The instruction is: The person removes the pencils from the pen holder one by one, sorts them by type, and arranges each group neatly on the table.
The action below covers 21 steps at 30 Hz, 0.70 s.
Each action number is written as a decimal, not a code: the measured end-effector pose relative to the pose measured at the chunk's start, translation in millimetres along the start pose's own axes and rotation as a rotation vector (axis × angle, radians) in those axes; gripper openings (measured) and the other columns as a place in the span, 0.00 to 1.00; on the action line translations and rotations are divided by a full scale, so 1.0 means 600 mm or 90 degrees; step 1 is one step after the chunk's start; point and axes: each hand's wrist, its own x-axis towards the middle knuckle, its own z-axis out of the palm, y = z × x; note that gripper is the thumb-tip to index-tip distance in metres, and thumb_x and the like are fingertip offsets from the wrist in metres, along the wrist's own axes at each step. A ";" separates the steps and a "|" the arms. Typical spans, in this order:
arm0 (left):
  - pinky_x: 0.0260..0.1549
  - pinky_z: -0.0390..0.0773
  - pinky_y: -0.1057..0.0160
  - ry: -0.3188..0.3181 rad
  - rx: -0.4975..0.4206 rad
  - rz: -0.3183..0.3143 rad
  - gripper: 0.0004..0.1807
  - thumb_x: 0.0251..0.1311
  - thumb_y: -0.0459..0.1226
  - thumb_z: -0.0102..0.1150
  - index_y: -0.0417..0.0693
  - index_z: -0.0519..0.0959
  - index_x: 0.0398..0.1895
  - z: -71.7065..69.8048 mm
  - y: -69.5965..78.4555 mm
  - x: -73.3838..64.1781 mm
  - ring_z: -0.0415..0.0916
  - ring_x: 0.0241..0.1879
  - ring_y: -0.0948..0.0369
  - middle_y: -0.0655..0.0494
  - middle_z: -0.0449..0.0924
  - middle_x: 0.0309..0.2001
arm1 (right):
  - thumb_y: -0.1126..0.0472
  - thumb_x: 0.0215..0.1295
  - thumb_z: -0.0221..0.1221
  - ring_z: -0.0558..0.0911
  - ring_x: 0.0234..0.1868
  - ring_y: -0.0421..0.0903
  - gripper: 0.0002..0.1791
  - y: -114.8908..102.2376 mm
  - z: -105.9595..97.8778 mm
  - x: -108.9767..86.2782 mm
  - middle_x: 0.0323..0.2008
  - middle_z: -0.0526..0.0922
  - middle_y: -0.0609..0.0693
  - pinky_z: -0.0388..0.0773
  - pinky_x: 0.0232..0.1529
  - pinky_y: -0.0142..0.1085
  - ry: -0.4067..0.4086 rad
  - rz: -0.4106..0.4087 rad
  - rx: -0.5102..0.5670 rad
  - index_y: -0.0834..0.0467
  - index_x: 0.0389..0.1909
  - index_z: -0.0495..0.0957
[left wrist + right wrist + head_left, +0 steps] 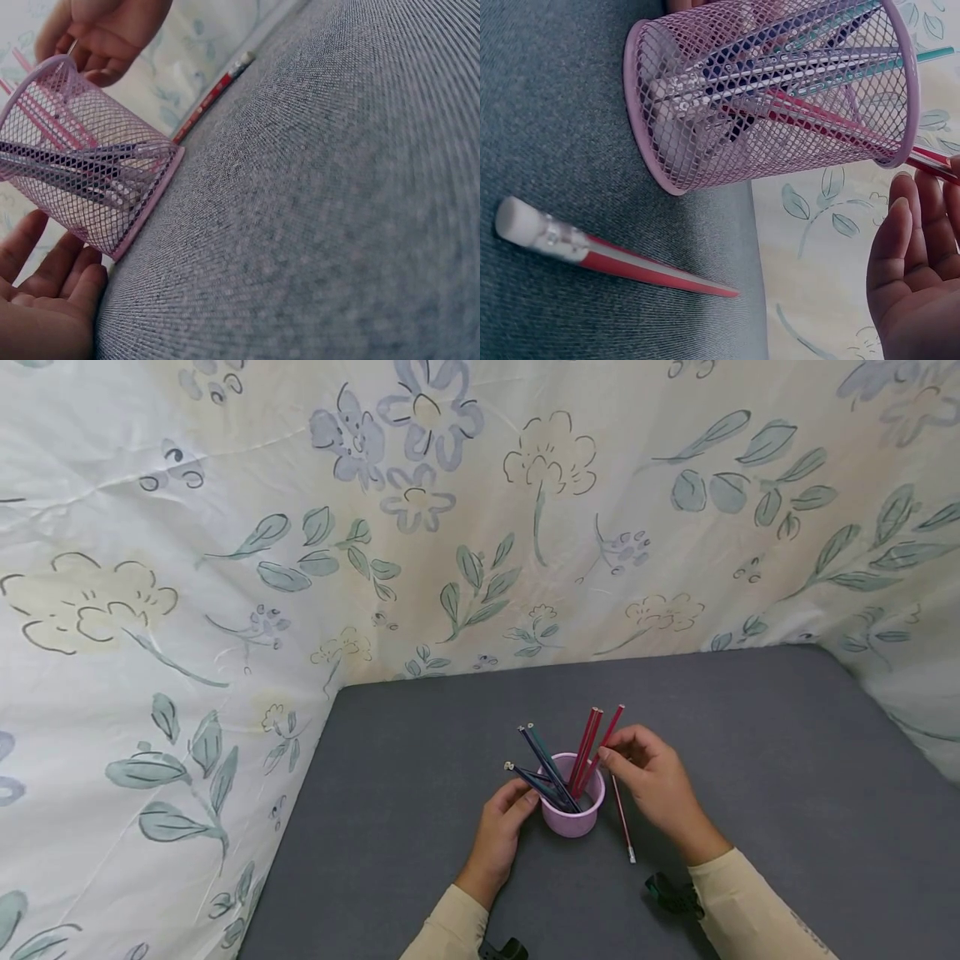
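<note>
A pink mesh pencil cup (570,825) stands upright on the table. Inside it lean several dark blue and teal pencils (542,752), tilted left, and red pencils (585,747), tilted right. With thumb and fingers my right hand (654,777) pinches one red pencil (615,720) just above the cup's right rim; its lower part is inside the cup. My left hand (497,831) is at the cup's left side, fingers loosely extended against the mesh in the left wrist view. One red pencil (630,266) with a white eraser lies on the table right of the cup.
The dark grey table (405,760) ends at a floral cloth (480,527) hanging along its back and left side. A black wrist device (673,895) sits by the right sleeve, another (506,950) by the left.
</note>
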 end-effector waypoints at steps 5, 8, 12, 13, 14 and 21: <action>0.65 0.71 0.61 0.002 0.007 -0.004 0.17 0.79 0.37 0.59 0.34 0.84 0.60 0.000 0.000 -0.001 0.78 0.60 0.55 0.45 0.87 0.55 | 0.71 0.76 0.65 0.83 0.38 0.47 0.04 -0.003 -0.003 0.001 0.40 0.85 0.59 0.82 0.38 0.32 0.009 0.005 0.017 0.67 0.45 0.80; 0.65 0.71 0.61 0.004 0.007 -0.003 0.17 0.79 0.37 0.60 0.34 0.84 0.60 0.000 0.000 -0.002 0.78 0.60 0.55 0.45 0.87 0.54 | 0.71 0.76 0.66 0.84 0.38 0.48 0.05 -0.006 -0.004 0.000 0.40 0.85 0.59 0.83 0.38 0.34 0.008 0.007 0.025 0.67 0.46 0.79; 0.65 0.71 0.61 0.004 0.005 -0.001 0.17 0.78 0.37 0.60 0.33 0.84 0.60 0.001 0.000 -0.002 0.78 0.60 0.55 0.45 0.87 0.54 | 0.71 0.75 0.66 0.84 0.37 0.49 0.07 -0.008 -0.007 -0.001 0.41 0.85 0.60 0.85 0.39 0.36 0.003 0.006 0.036 0.67 0.47 0.78; 0.65 0.71 0.61 0.004 0.006 -0.001 0.17 0.78 0.37 0.60 0.33 0.84 0.60 0.002 0.000 -0.003 0.78 0.60 0.55 0.45 0.87 0.54 | 0.71 0.75 0.66 0.84 0.37 0.49 0.08 -0.009 -0.007 -0.002 0.41 0.84 0.60 0.86 0.40 0.37 0.002 0.006 0.040 0.67 0.47 0.77; 0.65 0.71 0.61 0.004 0.005 -0.001 0.16 0.78 0.37 0.60 0.33 0.84 0.60 0.002 0.000 -0.003 0.78 0.60 0.55 0.45 0.87 0.54 | 0.71 0.76 0.66 0.84 0.37 0.49 0.08 -0.010 -0.008 -0.002 0.41 0.84 0.61 0.87 0.40 0.37 0.002 0.006 0.046 0.67 0.48 0.77; 0.66 0.70 0.59 0.001 0.007 -0.007 0.16 0.79 0.38 0.59 0.36 0.85 0.60 0.002 -0.001 -0.004 0.78 0.61 0.55 0.49 0.88 0.55 | 0.73 0.77 0.64 0.88 0.37 0.52 0.09 -0.013 -0.012 0.001 0.43 0.83 0.66 0.89 0.40 0.42 0.005 0.009 0.096 0.70 0.50 0.75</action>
